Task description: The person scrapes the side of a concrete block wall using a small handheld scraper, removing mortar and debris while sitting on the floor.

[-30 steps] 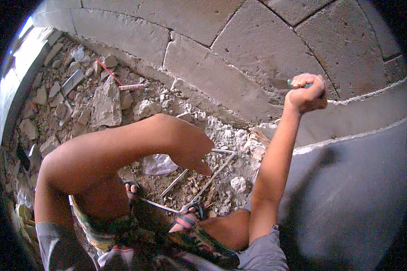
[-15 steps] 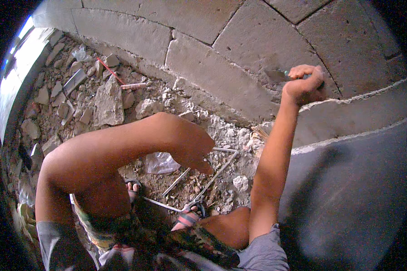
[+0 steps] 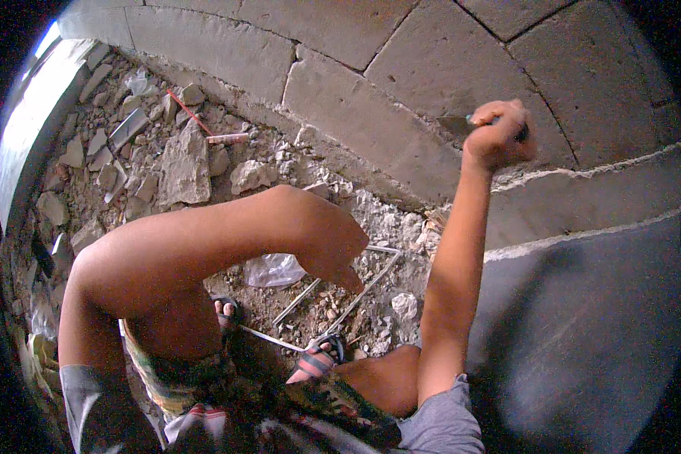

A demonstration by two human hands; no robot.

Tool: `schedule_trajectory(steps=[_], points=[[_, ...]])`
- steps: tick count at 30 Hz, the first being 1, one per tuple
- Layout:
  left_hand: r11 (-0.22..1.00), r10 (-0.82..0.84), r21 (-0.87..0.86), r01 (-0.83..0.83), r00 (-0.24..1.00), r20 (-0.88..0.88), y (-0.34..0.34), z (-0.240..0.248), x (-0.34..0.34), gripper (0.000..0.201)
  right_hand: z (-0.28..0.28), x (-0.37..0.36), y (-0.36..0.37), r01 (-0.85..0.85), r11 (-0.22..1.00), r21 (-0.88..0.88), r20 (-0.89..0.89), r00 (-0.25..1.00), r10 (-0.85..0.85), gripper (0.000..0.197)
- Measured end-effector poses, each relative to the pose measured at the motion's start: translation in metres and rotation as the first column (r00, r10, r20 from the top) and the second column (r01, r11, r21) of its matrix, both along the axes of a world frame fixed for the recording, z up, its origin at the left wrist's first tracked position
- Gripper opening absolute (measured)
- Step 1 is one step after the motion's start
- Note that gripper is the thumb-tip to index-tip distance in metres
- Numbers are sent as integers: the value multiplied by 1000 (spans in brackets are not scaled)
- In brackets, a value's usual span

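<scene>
Raised against the block wall (image 3: pixel 431 57), my right hand (image 3: pixel 499 136) is closed round the dark handle of a small trowel. The trowel's flat grey blade (image 3: pixel 452 121) points left and lies close to the wall, above the rough lower course; I cannot tell whether it touches. My left hand (image 3: pixel 333 238) hangs bent at the wrist over the rubble, in front of the wall's foot. Its fingers point down and are mostly hidden behind the back of the hand. Below it lies a thin white bent strip frame (image 3: pixel 382 276).
Broken concrete lumps (image 3: pixel 185 166) and rubble cover the ground on the left, with a red stick (image 3: pixel 189 111) and clear plastic scraps (image 3: pixel 274 270) among them. My sandalled foot (image 3: pixel 318 359) stands beside the strip frame. A smooth dark grey surface (image 3: pixel 583 318) lies at right.
My right hand, still gripping the trowel, has shifted slightly left and up along the wall. My left hand has moved a little to the right.
</scene>
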State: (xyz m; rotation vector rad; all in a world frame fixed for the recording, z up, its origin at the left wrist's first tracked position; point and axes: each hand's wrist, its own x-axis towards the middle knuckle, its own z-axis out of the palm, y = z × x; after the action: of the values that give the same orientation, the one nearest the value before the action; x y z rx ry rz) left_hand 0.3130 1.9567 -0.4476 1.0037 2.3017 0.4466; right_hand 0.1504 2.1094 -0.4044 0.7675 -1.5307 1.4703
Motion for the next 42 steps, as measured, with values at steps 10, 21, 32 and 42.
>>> schedule_trajectory(steps=[10, 21, 32, 42], points=[[999, -41, -34, 43, 998, 38, -3, 3, -2, 63, -3, 2, -15, -107, 993, -44, 7, 994, 107, 30], [998, -42, 53, 37, 995, 87, -8, -12, -5, 63, -8, 0, -39, -55, 995, -85, 146, 987, 67, 34], [997, -34, 74, 31, 998, 45, -5, -12, -2, 62, 12, -10, 11, -164, 959, -233, 149, 968, 202, 29], [997, -61, 47, 58, 996, 60, 1, -15, -2, 61, 12, -13, 14, 34, 980, -196, 160, 987, -2, 38]])
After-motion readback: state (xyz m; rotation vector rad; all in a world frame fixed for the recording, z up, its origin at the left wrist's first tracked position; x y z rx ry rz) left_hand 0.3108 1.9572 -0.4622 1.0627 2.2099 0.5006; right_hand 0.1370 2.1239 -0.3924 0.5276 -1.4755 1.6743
